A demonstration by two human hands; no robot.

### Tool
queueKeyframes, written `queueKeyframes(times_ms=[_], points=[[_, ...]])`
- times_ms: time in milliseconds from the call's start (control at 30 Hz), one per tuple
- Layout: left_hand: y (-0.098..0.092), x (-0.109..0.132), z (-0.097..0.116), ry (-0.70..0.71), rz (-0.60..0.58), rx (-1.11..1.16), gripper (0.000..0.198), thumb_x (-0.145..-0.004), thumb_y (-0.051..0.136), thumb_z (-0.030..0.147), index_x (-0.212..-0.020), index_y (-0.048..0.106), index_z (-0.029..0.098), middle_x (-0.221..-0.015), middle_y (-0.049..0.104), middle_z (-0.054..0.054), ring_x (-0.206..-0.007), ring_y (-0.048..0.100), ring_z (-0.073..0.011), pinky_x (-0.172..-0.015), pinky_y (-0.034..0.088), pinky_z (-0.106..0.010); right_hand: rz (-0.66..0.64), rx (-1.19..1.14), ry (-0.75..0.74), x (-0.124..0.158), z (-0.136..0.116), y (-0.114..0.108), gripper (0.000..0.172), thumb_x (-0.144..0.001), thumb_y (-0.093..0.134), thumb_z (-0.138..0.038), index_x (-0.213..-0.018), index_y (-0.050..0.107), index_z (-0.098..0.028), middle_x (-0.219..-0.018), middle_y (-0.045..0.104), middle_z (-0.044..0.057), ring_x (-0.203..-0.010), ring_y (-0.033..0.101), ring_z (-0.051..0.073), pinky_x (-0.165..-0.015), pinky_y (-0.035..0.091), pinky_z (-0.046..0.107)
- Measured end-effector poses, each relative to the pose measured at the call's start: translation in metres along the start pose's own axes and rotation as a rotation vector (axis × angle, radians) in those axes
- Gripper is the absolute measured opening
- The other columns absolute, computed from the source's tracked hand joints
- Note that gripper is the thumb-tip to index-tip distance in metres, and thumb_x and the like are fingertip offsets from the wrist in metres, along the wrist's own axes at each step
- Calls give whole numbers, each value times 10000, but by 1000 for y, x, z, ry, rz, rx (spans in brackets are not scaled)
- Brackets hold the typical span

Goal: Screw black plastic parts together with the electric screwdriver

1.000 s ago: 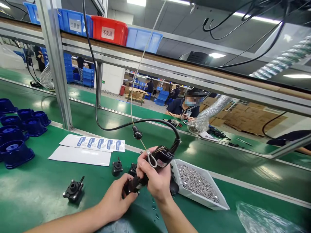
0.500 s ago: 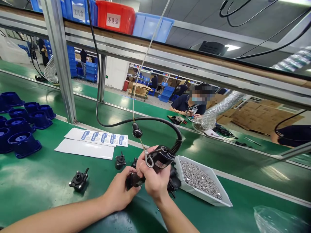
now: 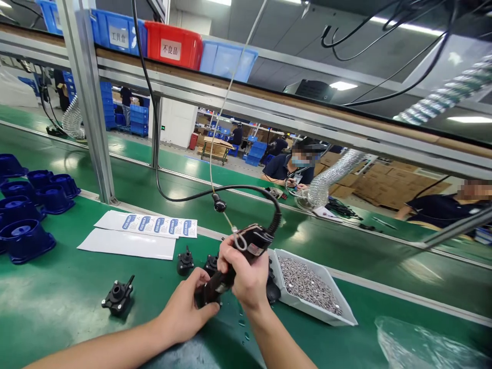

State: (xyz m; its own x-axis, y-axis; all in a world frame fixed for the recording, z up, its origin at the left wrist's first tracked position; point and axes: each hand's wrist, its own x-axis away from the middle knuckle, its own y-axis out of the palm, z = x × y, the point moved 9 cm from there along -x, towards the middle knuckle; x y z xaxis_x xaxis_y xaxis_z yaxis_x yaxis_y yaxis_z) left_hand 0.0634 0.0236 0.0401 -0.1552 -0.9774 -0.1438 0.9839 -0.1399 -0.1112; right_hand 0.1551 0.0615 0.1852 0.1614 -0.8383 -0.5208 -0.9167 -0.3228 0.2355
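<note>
On the worktop (image 3: 77,287), just right of your right hand (image 3: 248,279), a pale tray (image 3: 348,314) is filled with metal screws (image 3: 307,284); the red bin (image 3: 192,48) on the shelf (image 3: 269,107) hides its contents. Your right fingers are wrapped around the black corded driver (image 3: 261,238), slanting down to your left hand (image 3: 186,310), whose fingers curl, partly closed, around a mostly hidden black part (image 3: 199,297) at its lower end.

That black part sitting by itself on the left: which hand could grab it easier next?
Probably the left hand: it is closer to that black part, while the right hand is farther off, gripping the black corded tool. The left would need freeing first, though: it holds a dark piece.
</note>
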Motion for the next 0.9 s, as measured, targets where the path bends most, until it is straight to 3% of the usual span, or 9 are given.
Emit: queueKeyframes(times_ms=[167, 400, 533, 700, 900], points=[[4, 3, -3, -49, -29, -55, 276, -834, 693, 268, -997, 473, 230, -864, 605, 32, -709, 471, -153, -605, 316, -265, 64, -45, -88, -9, -11, -19, 139, -898, 773, -236, -853, 646, -201, -701, 622, -16, -483, 543, 122, -485, 452, 230], [5, 2, -3, -45, -31, -58, 284, -852, 695, 300, -979, 451, 230, -942, 636, -2, -824, 554, -190, -643, 362, -272, 4, -29, -55, -9, 0, -9, 186, -913, 757, -255, -771, 659, -185, -653, 598, -14, -468, 522, 117, -469, 440, 230], [4, 3, -4, -40, -30, -83, 283, -860, 705, 308, -990, 465, 230, -927, 640, 2, -788, 549, -187, -638, 361, -280, -23, -5, -43, -9, 0, -4, 187, -911, 752, -252, -774, 642, -187, -673, 607, -9, -485, 528, 125, -482, 446, 241], [4, 2, -2, -8, -35, -43, 272, -854, 711, 285, -1011, 498, 223, -969, 666, -13, -871, 596, -219, -724, 420, -301, -70, 46, -18, -6, -2, 1, 203, -925, 751, -276, -778, 651, -177, -707, 622, 13, -507, 537, 135, -496, 461, 258], [3, 0, 1, -21, -41, -43, 255, -843, 714, 254, -990, 508, 221, -899, 628, 10, -790, 543, -190, -670, 386, -291, -123, 35, 5, -4, 0, 8, 239, -922, 751, -301, -768, 609, -186, -695, 590, 4, -503, 517, 135, -480, 446, 258]])
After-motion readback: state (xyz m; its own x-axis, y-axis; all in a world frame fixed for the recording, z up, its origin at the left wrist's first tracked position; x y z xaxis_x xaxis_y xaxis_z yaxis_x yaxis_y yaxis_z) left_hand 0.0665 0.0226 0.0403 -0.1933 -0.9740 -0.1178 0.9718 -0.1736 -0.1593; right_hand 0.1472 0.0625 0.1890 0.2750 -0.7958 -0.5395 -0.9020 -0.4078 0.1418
